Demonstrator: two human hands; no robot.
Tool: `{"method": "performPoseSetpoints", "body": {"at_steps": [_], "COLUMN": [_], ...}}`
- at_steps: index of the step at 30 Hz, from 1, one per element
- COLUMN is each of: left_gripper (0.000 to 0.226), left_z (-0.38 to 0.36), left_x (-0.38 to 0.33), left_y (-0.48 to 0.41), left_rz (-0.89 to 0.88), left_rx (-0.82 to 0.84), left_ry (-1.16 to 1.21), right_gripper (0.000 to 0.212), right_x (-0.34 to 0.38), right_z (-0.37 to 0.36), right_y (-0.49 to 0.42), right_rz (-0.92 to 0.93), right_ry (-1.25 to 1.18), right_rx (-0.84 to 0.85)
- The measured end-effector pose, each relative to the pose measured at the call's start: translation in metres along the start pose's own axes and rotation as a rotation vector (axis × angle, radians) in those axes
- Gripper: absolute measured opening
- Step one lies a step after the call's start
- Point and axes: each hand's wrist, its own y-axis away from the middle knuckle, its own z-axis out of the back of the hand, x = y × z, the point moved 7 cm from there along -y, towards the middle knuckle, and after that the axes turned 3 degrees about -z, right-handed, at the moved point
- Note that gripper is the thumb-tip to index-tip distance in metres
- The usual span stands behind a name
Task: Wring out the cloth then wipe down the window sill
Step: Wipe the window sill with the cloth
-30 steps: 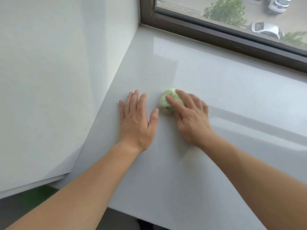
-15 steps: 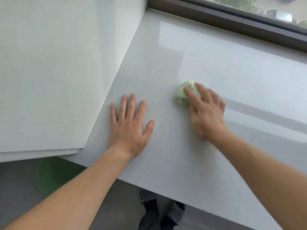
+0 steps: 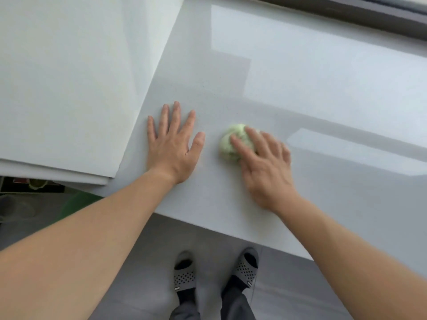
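— Where is it?
— One crumpled pale-green cloth (image 3: pixel 227 147) sits on the glossy white stone window sill (image 3: pixel 300 88), half hidden under the blurred right hand (image 3: pixel 265 167), whose straight fingers press it.
— And the other of the two hands?
— The left hand (image 3: pixel 173 148) lies flat and spread, just beside. Two grey perforated slippers (image 3: pixel 184 277) stand below.

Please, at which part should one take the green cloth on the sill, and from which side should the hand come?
Probably from above. The cloth is bunched into a ball on the window sill, no loose corner showing, so curl fingers over its top and sides. The right hand presses its right part with straight fingers.
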Motion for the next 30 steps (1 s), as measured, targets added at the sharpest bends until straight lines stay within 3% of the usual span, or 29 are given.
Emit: {"method": "performPoseSetpoints", "body": {"at_steps": [2,4,8,12,15,18,21,24,26,30], "left_gripper": [0.069,0.066,0.067,0.063,0.062,0.064,0.065,0.062,0.058,0.056], "left_z": [0.000,0.000,-0.002,-0.001,-0.002,-0.004,-0.003,0.001,0.002,-0.010], "left_x": [0.000,0.000,-0.003,0.000,0.000,-0.002,-0.004,-0.005,-0.014,-0.049], "left_y": [0.001,0.002,0.002,0.003,0.003,0.004,0.003,0.002,0.002,0.002], "left_rz": [-0.009,-0.023,-0.055,-0.076,-0.081,-0.071,-0.056,-0.017,-0.023,-0.098], "left_rx": [0.002,0.016,0.020,0.011,0.028,0.019,0.020,0.007,-0.023,-0.025], "left_ry": [0.009,0.022,0.024,0.065,0.060,0.005,0.001,0.051,0.032,0.044], "right_gripper": [0.055,0.058,0.063,0.058,0.055,0.060,0.065,0.061,0.056,0.054], "right_x": [-0.011,0.016,0.090,0.076,0.030,0.037,0.076,0.063,0.023,-0.053], "right_z": [0.001,-0.004,-0.025,-0.025,-0.014,-0.016,-0.028,-0.025,-0.015,0.004], "right_y": [-0.004,0.012,0.073,0.083,0.074,0.092,0.122,0.134,0.124,0.096], "right_rz": [-0.261,-0.330,-0.034,0.113,-0.143,-0.360,-0.153,0.004,-0.118,-0.536], "right_ry": [-0.072,-0.076,-0.028,0.025,-0.005,-0.032,0.011,0.024,0.027,-0.082], "right_rx": [-0.050,-0.083,-0.049,0.002,-0.055,-0.126,-0.079,-0.017,-0.040,-0.098]}}
